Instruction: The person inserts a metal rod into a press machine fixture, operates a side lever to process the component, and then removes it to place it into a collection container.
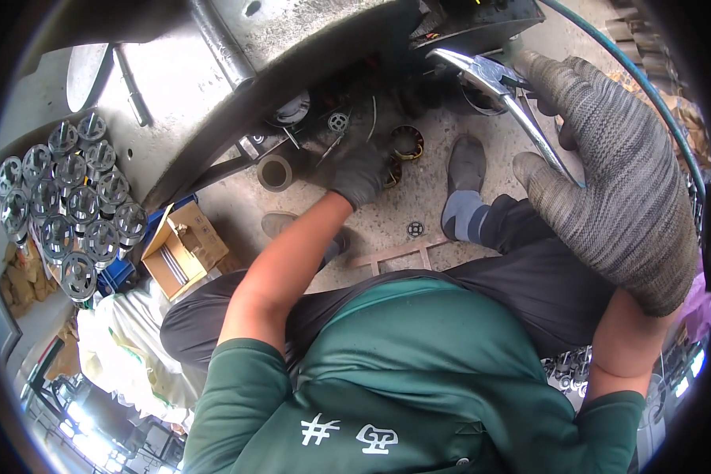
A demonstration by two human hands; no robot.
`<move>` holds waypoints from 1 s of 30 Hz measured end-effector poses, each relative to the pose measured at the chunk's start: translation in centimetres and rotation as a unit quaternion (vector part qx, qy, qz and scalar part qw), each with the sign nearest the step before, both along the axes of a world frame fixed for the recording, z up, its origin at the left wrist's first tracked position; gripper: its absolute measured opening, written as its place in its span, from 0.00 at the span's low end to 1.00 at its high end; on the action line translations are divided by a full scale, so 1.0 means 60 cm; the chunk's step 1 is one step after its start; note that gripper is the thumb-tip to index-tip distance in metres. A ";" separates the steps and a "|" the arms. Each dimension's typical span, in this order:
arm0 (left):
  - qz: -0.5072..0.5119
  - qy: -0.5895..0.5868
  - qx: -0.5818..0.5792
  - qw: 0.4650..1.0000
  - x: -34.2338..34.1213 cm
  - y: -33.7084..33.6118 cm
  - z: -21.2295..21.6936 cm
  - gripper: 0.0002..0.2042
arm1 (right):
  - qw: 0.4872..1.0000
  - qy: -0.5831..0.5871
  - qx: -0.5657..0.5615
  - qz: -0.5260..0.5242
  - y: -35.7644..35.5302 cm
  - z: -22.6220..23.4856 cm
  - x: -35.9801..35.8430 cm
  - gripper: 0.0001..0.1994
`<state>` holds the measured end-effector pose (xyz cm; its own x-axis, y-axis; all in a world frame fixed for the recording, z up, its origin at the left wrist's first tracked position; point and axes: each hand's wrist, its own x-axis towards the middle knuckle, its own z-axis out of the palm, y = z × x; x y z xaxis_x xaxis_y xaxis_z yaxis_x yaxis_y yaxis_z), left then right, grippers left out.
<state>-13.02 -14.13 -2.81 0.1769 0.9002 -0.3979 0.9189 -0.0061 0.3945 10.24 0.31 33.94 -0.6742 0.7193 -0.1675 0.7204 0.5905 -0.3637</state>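
Note:
My right hand [608, 166], in a grey knitted glove, is raised at the right. It grips a pair of shiny metal pliers [521, 110] between thumb and fingers, the jaws pointing to the upper left. My left hand [359, 175], in a darker glove, reaches low under the curved metal edge. Its fingers point away from me and blur into the dark parts, so any hold is hidden. Right beside it are two ring-shaped parts with yellowish windings, a nearer ring [393, 172] and a farther ring [408, 142]. A grey hollow cylinder [275, 172] stands left of that hand.
The heavy curved metal machine body [292, 59] overhangs the floor. Several shiny round metal parts with stems [71, 189] cluster at the left, near an open cardboard box [186, 249]. A teal hose [648, 87] arcs past my right hand. A small round cross-shaped piece [415, 229] lies between my feet.

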 end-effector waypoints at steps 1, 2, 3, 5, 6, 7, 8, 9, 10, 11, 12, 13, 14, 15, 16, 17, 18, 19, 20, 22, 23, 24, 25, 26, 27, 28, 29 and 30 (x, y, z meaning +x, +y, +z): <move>0.008 0.008 -0.053 0.999 0.017 -0.013 -0.006 0.23 | 1.000 0.007 0.012 0.008 -0.001 0.001 -0.002 0.33; 0.010 0.008 -0.049 0.999 0.028 -0.024 -0.049 0.23 | 1.000 0.009 0.020 0.015 -0.001 0.001 -0.006 0.33; 0.018 0.031 -0.037 0.999 0.036 -0.048 -0.113 0.24 | 0.999 0.014 0.028 0.028 0.000 0.001 -0.015 0.33; 0.024 0.052 -0.028 0.998 0.038 -0.053 -0.150 0.24 | 0.999 0.013 0.021 0.035 0.003 -0.007 -0.018 0.34; -0.041 0.067 0.060 0.995 0.037 -0.045 -0.140 0.23 | 0.999 0.010 0.017 0.033 0.003 -0.010 -0.016 0.34; -0.102 0.083 0.148 0.980 0.033 -0.037 -0.132 0.23 | 0.998 -0.002 0.040 0.049 0.006 -0.008 -0.019 0.35; -0.098 0.082 0.146 0.981 0.037 -0.024 -0.126 0.23 | 0.997 -0.007 0.051 0.059 0.005 -0.010 -0.020 0.35; -0.088 0.086 0.070 0.990 0.040 -0.010 -0.122 0.22 | 0.995 -0.011 0.062 0.074 0.005 -0.009 -0.025 0.35; -0.079 0.088 0.029 0.993 0.037 0.003 -0.123 0.22 | 0.995 0.006 0.078 0.068 0.004 -0.016 -0.020 0.35; -0.068 0.091 -0.012 0.993 0.036 0.015 -0.123 0.22 | 0.994 0.010 0.078 0.074 0.006 -0.014 -0.022 0.34; -0.040 0.077 -0.008 0.996 0.034 0.026 -0.127 0.22 | 0.994 0.012 0.080 0.077 0.005 -0.009 -0.023 0.34; -0.015 0.061 -0.007 0.998 0.034 0.033 -0.118 0.22 | 0.994 0.013 0.081 0.077 0.007 -0.008 -0.020 0.34; -0.013 0.061 -0.011 0.998 0.031 0.039 -0.109 0.22 | 0.998 -0.004 0.040 0.044 0.006 -0.004 -0.022 0.34; -0.080 0.121 0.001 0.989 0.031 0.058 -0.084 0.22 | 0.999 -0.011 0.033 0.036 0.008 -0.008 -0.013 0.34; -0.106 0.152 0.005 0.983 0.028 0.063 -0.085 0.22 | 0.999 -0.017 0.027 0.037 0.010 -0.010 -0.012 0.34; -0.133 0.183 0.010 0.974 0.024 0.067 -0.087 0.22 | 0.999 -0.021 0.020 0.038 0.012 -0.014 -0.012 0.34; -0.061 0.207 0.069 0.974 0.019 0.068 -0.113 0.22 | 1.000 -0.011 -0.001 0.025 0.012 -0.016 -0.016 0.33; 0.004 0.228 0.129 0.965 0.017 0.072 -0.118 0.21 | 1.000 -0.007 -0.012 0.017 0.014 -0.017 -0.016 0.33; 0.008 0.229 0.129 0.965 0.011 0.068 -0.122 0.21 | 1.000 -0.002 -0.023 0.009 0.017 -0.019 -0.017 0.33; 0.013 0.162 0.123 0.979 -0.001 0.063 -0.113 0.21 | 0.999 0.010 -0.020 0.026 0.028 -0.025 -0.019 0.33; 0.014 0.164 0.124 0.979 -0.001 0.057 -0.112 0.21 | 0.999 0.014 -0.019 0.032 0.033 -0.027 -0.021 0.33; 0.037 0.137 0.169 0.975 0.011 0.059 -0.118 0.23 | 0.996 0.017 0.057 0.061 0.027 -0.008 -0.020 0.33; 0.078 0.129 0.197 0.969 0.000 0.044 -0.122 0.24 | 0.993 0.034 0.077 0.083 0.039 -0.020 -0.026 0.33; 0.087 0.141 0.193 0.967 -0.011 0.028 -0.127 0.24 | 0.989 0.050 0.096 0.104 0.051 -0.031 -0.034 0.33; 0.088 0.141 0.228 0.959 -0.011 0.015 -0.123 0.24 | 0.984 0.058 0.120 0.117 0.056 -0.036 -0.040 0.33; 0.088 0.140 0.262 0.951 -0.007 0.003 -0.113 0.23 | 0.982 0.099 0.120 0.105 0.057 -0.043 -0.046 0.33; 0.088 0.141 0.263 0.950 0.003 -0.008 -0.103 0.23 | 0.980 0.122 0.119 0.099 0.064 -0.049 -0.054 0.33; 0.197 0.061 0.198 0.958 0.016 -0.016 -0.081 0.22 | 0.981 0.139 0.102 0.085 0.069 -0.057 -0.060 0.32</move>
